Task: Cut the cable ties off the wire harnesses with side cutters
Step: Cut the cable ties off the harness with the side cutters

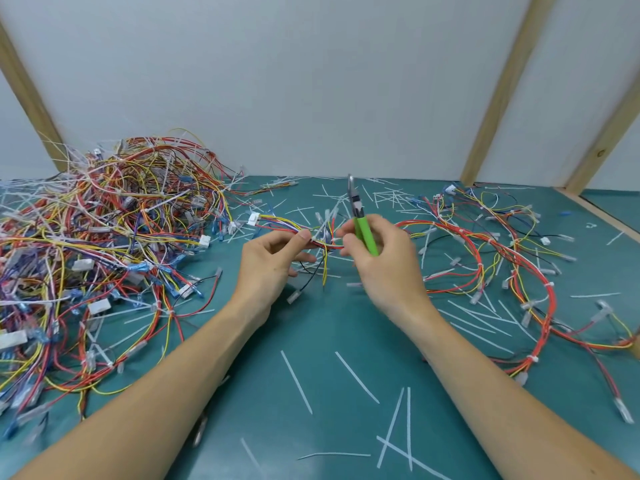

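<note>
Hands at work on a wire harness above a green bench.

Left hand pinches the harness at centre; right hand grips green-handled side cutters, tips pointing to 12 o'clock. Tangled harness pile lies at 9 o'clock.

The right hand is blurry, so its fingers are hard to tell apart. It covers the lower end of the green side cutters, and the tip is too thin to show if it is open. The left hand hides part of the wire harness it pinches. The big pile of wires runs off the left edge. Another harness runs off the right edge. Both arms are cut off at the bottom.
</note>
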A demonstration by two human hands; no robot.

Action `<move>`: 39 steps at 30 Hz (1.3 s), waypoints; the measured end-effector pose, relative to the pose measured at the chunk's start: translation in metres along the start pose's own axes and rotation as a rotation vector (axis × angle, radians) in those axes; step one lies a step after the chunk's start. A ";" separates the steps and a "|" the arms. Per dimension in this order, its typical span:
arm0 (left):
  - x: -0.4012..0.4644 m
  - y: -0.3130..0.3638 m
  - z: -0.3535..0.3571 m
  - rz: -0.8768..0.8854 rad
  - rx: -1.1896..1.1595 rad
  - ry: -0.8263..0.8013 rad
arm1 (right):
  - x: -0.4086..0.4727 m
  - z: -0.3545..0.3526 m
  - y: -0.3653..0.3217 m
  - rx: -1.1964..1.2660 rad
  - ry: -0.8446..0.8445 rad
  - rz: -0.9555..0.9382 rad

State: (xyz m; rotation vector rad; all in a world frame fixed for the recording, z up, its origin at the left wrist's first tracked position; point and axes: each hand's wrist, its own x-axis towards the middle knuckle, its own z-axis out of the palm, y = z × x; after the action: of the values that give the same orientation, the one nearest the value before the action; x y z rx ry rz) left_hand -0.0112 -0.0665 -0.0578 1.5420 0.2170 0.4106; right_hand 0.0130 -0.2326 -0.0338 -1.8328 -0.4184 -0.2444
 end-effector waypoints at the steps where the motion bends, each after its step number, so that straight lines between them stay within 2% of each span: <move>1: 0.000 0.000 -0.001 0.021 0.008 0.002 | 0.000 -0.003 -0.001 -0.043 0.057 -0.075; 3: 0.000 0.000 -0.001 0.055 0.018 0.015 | 0.002 -0.008 -0.003 -0.094 0.084 -0.177; 6: 0.000 0.000 -0.001 0.083 0.010 0.061 | 0.005 -0.015 0.000 -0.279 0.009 -0.261; 9: 0.000 0.001 -0.001 0.098 -0.005 0.097 | 0.006 -0.020 0.007 -0.493 -0.065 -0.253; 13: -0.001 0.004 0.000 0.094 -0.004 0.133 | 0.010 -0.024 0.013 -0.675 -0.052 -0.250; 27: -0.002 0.001 0.002 0.238 0.059 0.073 | 0.012 -0.023 0.018 -0.639 -0.037 -0.263; 39: -0.004 0.005 0.001 0.205 0.013 0.084 | 0.012 -0.023 0.018 -0.625 -0.050 -0.275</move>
State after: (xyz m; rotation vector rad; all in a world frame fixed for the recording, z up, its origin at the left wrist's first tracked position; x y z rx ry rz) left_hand -0.0147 -0.0690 -0.0534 1.5666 0.1269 0.6371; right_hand 0.0321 -0.2568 -0.0387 -2.3924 -0.6859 -0.5681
